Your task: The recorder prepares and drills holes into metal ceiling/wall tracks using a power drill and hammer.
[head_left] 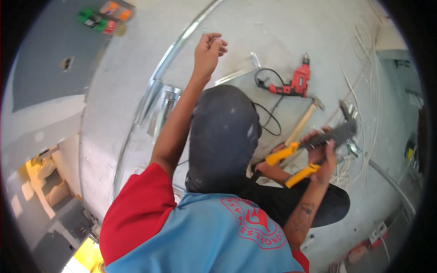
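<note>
My left hand [210, 53] is stretched out over the floor beyond my raised knee, its fingers loosely bent and apart with nothing in them. In my right hand [324, 157] is a plier-like tool [339, 134] with two yellow handles, spread apart, and a broad dark head. The head is blurred, so its exact kind is unclear. Just beyond this tool lies a hammer [301, 123] with a wooden handle. A red corded power drill [298, 82] rests farther out, its bit pointing away. Short metal channels [236, 75] lie between my left hand and the drill.
A long metal track [170, 59] runs across the grey floor on the left, with more metal pieces [166, 107] beside it. Pale cables [371, 95] trail along the right. My dark-trousered knee [223, 132] blocks the middle. A bottle [91, 20] lies at the far left.
</note>
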Tool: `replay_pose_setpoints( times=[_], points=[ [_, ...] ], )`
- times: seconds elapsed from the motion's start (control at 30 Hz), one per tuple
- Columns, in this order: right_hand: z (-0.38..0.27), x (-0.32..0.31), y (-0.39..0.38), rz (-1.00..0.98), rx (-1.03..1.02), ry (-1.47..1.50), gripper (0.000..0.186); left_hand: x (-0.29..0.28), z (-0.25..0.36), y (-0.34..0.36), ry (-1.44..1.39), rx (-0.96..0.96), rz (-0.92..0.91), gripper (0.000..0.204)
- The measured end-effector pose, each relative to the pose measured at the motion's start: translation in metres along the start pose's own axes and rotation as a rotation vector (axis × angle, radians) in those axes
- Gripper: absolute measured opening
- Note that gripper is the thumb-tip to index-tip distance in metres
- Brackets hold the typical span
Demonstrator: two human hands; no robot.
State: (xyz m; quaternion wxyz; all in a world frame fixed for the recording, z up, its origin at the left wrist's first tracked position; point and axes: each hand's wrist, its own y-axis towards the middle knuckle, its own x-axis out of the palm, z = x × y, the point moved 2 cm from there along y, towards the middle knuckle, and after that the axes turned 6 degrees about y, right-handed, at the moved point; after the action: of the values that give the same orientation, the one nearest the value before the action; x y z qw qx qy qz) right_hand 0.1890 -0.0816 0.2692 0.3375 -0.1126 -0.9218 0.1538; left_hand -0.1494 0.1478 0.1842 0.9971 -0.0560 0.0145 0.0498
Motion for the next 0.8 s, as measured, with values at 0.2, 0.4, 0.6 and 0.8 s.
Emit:
replay_pose_setpoints(
  times=[0.2,0.4,0.6,0.8],
  points=[
    [0.098,-0.030,0.104,0.212,0.243,-0.132,0.053,0.072,-0.190,0.051,0.842,-0.150,-0.134,0.056],
    [0.170,-0.032,0.174,0.240,0.310,-0.528,0.047,0.116,-0.226,0.059,0.922,-0.403,-0.395,0.077],
    [0.181,-0.031,0.212,0.181,0.237,-0.774,0.040,0.127,-0.241,0.055,0.832,-0.293,-0.395,0.078],
    [0.182,-0.025,0.225,0.161,0.282,-0.844,0.039,0.125,-0.240,0.055,0.788,-0.224,-0.367,0.069]
  ],
)
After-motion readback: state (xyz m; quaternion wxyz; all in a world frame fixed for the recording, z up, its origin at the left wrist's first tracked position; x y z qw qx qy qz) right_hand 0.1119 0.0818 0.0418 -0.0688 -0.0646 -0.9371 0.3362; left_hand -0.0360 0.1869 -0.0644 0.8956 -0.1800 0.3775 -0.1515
